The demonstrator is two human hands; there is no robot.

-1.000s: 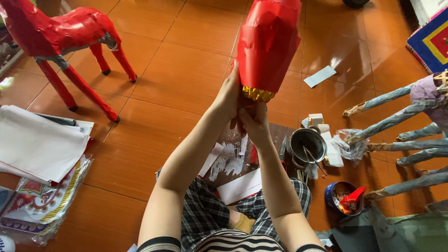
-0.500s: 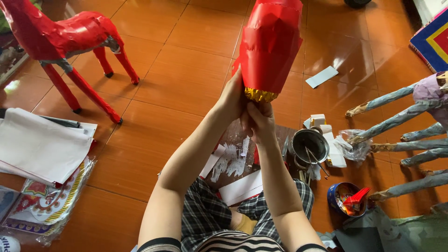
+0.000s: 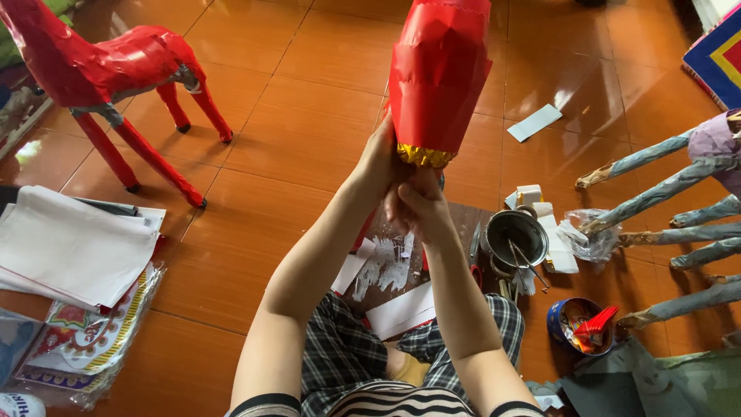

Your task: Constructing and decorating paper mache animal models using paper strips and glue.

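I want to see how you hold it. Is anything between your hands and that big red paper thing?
Nothing visible. Both the left hand and right hand grip the red paper shape directly at its gold-trimmed bottom end, held up above the floor.

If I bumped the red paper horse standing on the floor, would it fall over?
Probably yes. The red paper horse stands on thin stick legs, so it looks apt to tip. Its crinkly paper skin suggests it is light for its size and would slide on the shiny floor tiles. The paper could tear or dent easily.
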